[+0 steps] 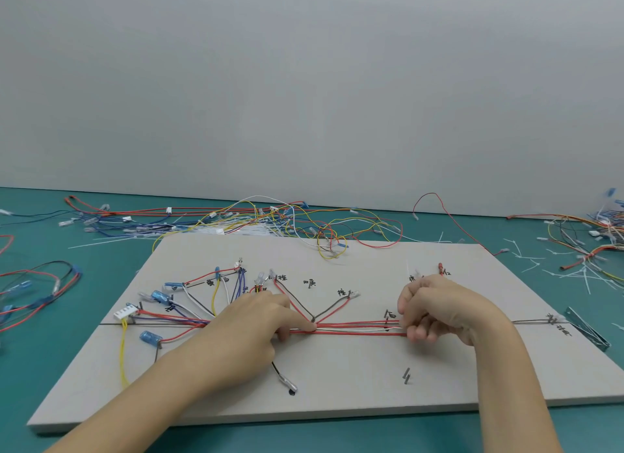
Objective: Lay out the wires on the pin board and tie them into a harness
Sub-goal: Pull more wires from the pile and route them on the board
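Where fingers curl: wire bundle (358, 327) between hands.

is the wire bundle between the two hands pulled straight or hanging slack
Pulled straight. The wire bundle runs in flat, parallel lines along the pin board from the left hand to the right hand, with no loops or sag.

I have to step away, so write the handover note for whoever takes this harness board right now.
Left hand: on the wire bundle at the branch pin, index finger pressing it down, thumb below.
Right hand: fingers curled round the same bundle further right.
Pin board: wires fan out to labelled pins on the left; white connector at the left edge; main run of red and white wires stretched between the hands.
Done: most branches laid. No tie visible on the run.
Left: route the run's right part, tie the bundle. Loose cable ties lie on the table to the right.
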Demonstrator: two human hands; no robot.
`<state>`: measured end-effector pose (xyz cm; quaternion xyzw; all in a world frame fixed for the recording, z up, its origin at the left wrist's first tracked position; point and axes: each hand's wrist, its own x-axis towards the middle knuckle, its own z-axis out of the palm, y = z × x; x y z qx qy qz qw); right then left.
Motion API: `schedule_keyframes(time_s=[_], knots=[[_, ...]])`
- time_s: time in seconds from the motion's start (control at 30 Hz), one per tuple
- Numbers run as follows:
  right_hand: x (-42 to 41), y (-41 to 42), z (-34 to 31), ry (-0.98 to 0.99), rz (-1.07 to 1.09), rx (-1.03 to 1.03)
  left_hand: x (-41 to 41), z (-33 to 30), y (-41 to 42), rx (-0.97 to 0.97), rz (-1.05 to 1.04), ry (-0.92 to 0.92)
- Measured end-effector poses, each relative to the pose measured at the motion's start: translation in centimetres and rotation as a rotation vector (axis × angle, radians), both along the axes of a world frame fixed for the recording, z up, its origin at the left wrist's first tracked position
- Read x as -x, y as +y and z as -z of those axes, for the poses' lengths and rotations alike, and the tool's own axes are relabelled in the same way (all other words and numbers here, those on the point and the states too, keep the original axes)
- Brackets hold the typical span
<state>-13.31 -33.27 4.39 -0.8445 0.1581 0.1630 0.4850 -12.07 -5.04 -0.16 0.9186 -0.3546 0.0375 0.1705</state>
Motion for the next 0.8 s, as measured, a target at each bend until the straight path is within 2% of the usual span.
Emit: schedule_keyframes(time_s=[0.17,0.4,0.8], knots=[[-0.6,-0.2,0.1,-0.077,0.069,-0.059,0.0,0.0,0.1,0.0,0.002,0.006],[-1.2,0.3,0.8,-0.141,0.077,-0.011,0.0,-0.1,0.0,0.001,0.004,0.008],[-1.6,0.2,1.3,-0.094,0.091,-0.031,0.0,0.0,0.0,0.015,0.003,0.014]])
